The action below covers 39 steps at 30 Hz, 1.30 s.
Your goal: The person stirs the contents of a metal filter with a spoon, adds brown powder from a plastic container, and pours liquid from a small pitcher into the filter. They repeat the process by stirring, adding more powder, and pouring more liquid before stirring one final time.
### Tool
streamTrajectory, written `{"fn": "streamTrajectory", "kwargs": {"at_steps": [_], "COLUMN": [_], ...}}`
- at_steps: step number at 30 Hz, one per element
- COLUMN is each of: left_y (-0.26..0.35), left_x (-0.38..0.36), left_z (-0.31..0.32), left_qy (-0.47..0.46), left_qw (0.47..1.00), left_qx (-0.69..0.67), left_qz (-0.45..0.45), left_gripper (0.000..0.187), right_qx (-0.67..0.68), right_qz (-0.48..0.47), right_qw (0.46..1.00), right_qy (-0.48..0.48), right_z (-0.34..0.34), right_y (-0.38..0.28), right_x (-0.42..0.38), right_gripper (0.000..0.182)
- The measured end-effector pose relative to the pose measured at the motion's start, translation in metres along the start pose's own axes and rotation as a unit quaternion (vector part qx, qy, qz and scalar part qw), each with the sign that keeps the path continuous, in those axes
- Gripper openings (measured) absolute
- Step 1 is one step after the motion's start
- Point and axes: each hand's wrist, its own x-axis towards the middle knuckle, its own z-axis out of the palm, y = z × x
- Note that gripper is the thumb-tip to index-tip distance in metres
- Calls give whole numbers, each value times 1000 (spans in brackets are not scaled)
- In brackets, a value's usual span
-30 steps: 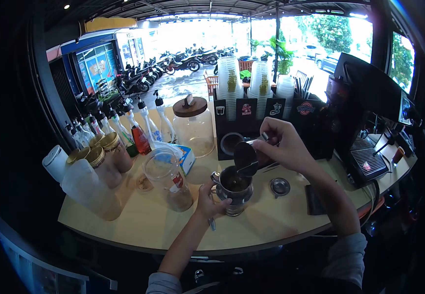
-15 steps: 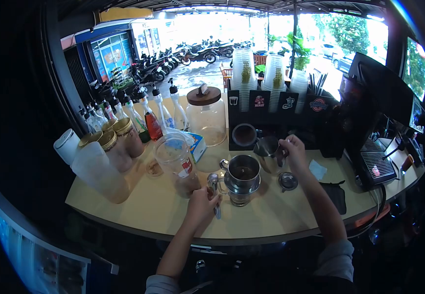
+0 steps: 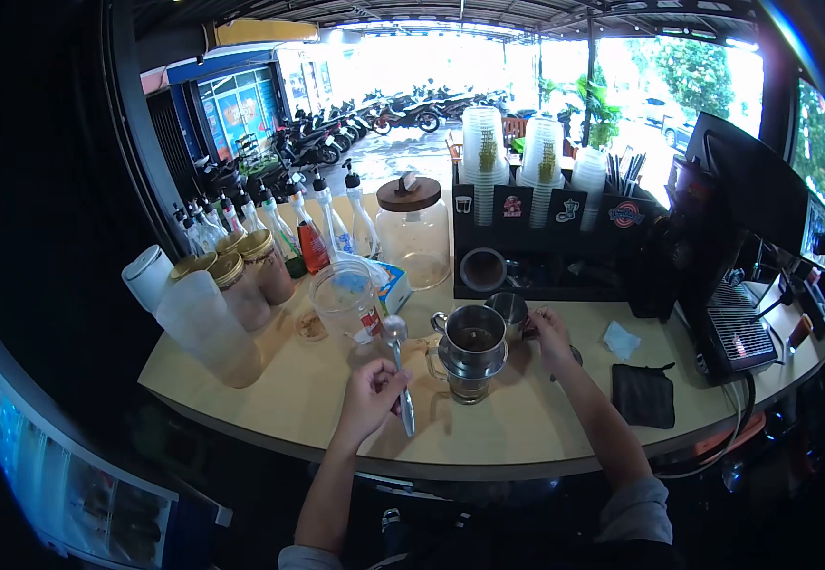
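Your desk (image 3: 527, 427) is a pale curved top. At its right edge stands the black espresso machine (image 3: 731, 275). Along the far edge sits a black cup holder (image 3: 546, 237) with stacks of clear cups (image 3: 485, 152); its front carries small stickers, but you cannot read the writing on them. Beside it stands a glass jar (image 3: 414, 242) with a wooden lid, and toward the far left corner a row of syrup pump bottles (image 3: 289, 228), labels too small to read. A clear plastic jar (image 3: 348, 304) with a red-and-white label, unreadable, stands left of centre.

Near the middle of the desk is the metal drip filter (image 3: 472, 334), sitting on a glass. Just behind it is a small steel pitcher (image 3: 509, 312); your right hand (image 3: 550, 334) rests at it, and whether the fingers grip it cannot be told. Your left hand (image 3: 372, 394), near the front edge, has its fingers clamped on a metal spoon (image 3: 398, 366), bowl pointing toward the plastic jar.
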Motion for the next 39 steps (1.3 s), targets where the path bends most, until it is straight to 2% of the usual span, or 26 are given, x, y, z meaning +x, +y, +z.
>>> {"fn": "streamTrajectory", "kwargs": {"at_steps": [2, 3, 4, 5, 7, 9, 10, 12, 16, 18, 19, 20, 21, 22, 23, 24, 26, 27, 33, 34, 36, 37, 39], "left_y": [17, 27, 37, 46, 61, 74, 77, 82, 82, 75, 70, 61, 50, 43, 54, 52, 47, 50, 43, 41, 38, 36, 35], "left_x": [2, 4, 7, 10, 19, 27, 32, 41, 48, 48, 48, 52, 57, 62, 58, 59, 61, 62, 68, 69, 71, 71, 71], "left_z": [6, 10, 13, 16, 25, 37, 42, 52, 58, 49, 43, 40, 38, 36, 35, 37, 44, 46, 48, 48, 49, 48, 48], "left_qy": [3, 6, 9, 7, 7, -10, -12, -65, -89, -99, -106, -110, -53, 7, -7, -10, -71, -102, -71, -75, -83, -85, -68], "left_qw": [999, 997, 995, 994, 993, 990, 990, 990, 982, 978, 975, 974, 975, 946, 944, 945, 930, 940, 924, 925, 937, 937, 930], "left_qx": [-34, -65, -95, -102, -115, -133, -133, -81, -144, -150, -156, -159, -21, 115, 174, 170, 218, 229, 292, 290, 245, 246, 264], "left_qz": [25, 30, 37, 33, 38, 40, 40, 92, 85, 101, 117, 116, 213, 302, 282, 280, 286, 233, 236, 235, 236, 235, 245], "left_gripper": [19, 19, 19, 20, 21, 23, 23, 23, 17, 20, 26, 26, 34, 44, 66, 66, 80, 89, 85, 85, 83, 83, 83], "right_qx": [-158, -159, -287, -404, -362, -394, -395, -464, -441, -380, -387, -391, -365, -339, -357, -362, -393, -425, -440, -442, -454, -454, -444], "right_qz": [-87, -87, -218, -342, -409, -490, -489, -560, -600, -622, -582, -581, -559, -535, -504, -501, -446, -418, -473, -470, -502, -500, -464], "right_qw": [983, 983, 933, 848, 825, 736, 736, 598, 607, 649, 689, 688, 726, 762, 774, 774, 787, 783, 738, 739, 706, 707, 747], "right_qy": [24, 24, 25, 26, -148, -252, -250, -337, -279, -217, -195, -192, -165, -138, -140, -139, -167, -179, -197, -195, -210, -208, -172], "right_z": [-1, 10, 20, 37, 75, 106, 114, 123, 131, 124, 119, 115, 111, 108, 105, 107, 109, 108, 107, 107, 106, 106, 103], "right_y": [-2, -21, -41, -69, -119, -136, -138, -139, -150, -157, -163, -165, -167, -169, -170, -169, -162, -157, -147, -145, -141, -140, -139], "right_x": [2, -7, -20, -38, -78, -111, -118, -127, -124, -118, -121, -121, -120, -120, -122, -123, -123, -121, -109, -110, -112, -112, -112], "right_gripper": [10, 10, 20, 31, 52, 56, 56, 56, 49, 43, 30, 30, 22, 16, 13, 13, 13, 16, 22, 22, 22, 22, 21]}}
